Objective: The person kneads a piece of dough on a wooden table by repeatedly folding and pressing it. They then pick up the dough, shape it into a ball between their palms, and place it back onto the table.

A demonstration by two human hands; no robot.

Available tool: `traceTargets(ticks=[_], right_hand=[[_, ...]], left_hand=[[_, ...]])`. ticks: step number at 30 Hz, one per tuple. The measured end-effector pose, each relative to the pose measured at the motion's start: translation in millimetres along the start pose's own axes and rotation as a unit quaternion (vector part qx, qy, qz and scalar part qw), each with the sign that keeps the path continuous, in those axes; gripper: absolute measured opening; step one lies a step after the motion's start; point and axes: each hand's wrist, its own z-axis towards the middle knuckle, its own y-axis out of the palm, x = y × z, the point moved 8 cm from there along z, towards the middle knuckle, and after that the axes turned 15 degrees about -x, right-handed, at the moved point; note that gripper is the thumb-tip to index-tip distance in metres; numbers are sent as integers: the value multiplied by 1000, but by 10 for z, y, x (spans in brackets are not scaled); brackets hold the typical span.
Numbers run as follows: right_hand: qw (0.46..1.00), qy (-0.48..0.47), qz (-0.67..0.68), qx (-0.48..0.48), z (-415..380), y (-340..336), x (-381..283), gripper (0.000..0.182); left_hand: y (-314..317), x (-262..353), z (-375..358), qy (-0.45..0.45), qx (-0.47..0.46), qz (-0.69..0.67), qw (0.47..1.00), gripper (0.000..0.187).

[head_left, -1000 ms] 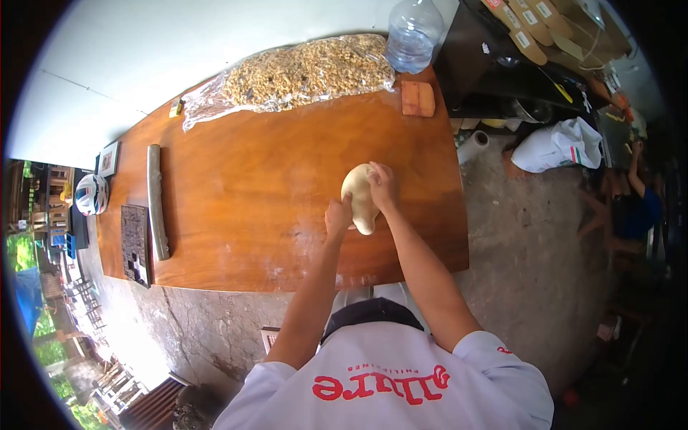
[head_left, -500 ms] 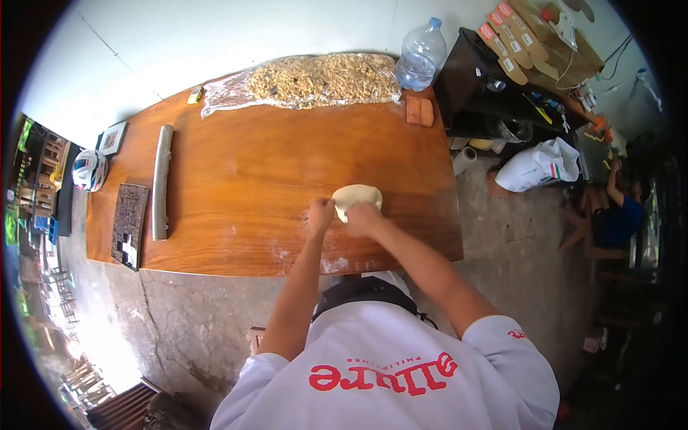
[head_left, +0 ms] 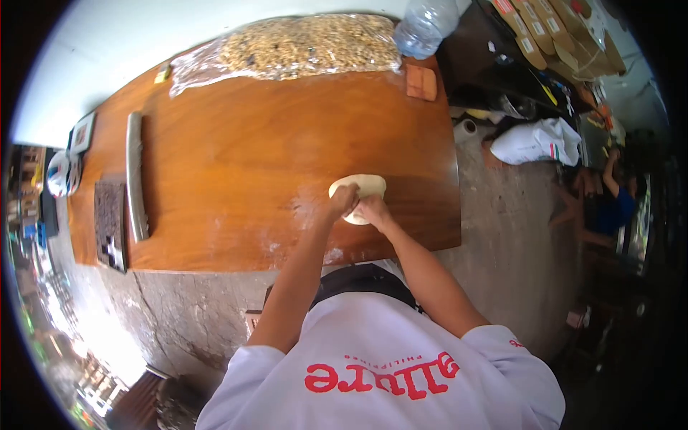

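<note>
A long grey cylindrical bar (head_left: 136, 175) is lying on the glossy brown wooden table (head_left: 236, 158); rightward, the bare left hand (head_left: 344, 200) is curling its fingers on pale, rounded dough (head_left: 368, 184) that is resting near the front edge. The bare right hand (head_left: 373, 211) is curling likewise, just beside; whether either is pinching, I cannot tell.

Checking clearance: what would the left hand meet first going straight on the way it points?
The left hand would likely first meet the far part of the dough, which it appears to touch. Past that, the line seems to cross the tabletop; curled fingers leave the exact heading unclear.
</note>
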Motion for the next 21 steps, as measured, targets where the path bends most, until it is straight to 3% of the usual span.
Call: traceTargets(ticks=[2,4,6,8,11,14,17,21], right_hand=[[999,46,-27,9,-212,-59,-31,28],[975,135,-139,-110,-266,-8,107,26],[966,148,-157,-139,-188,-51,193,26],[901,203,-292,-249,-93,-11,376,39],[872,222,-303,-314,42,-28,478,36],[863,246,-304,-320,52,-105,313,40],[870,250,-291,-309,51,-164,89,38],[902,235,-261,-252,60,-208,120,39]], left_hand=[[122,-312,47,-51,7,86,995,42],[160,-521,38,-110,9,117,987,44],[167,-279,-27,-53,44,258,964,47],[114,-208,42,-93,34,222,970,48],[22,-171,187,-180,-3,236,955,47],[58,-4,121,-214,-27,252,944,48],[124,237,175,-155,-52,314,935,51],[78,151,291,-189,7,334,923,48]])
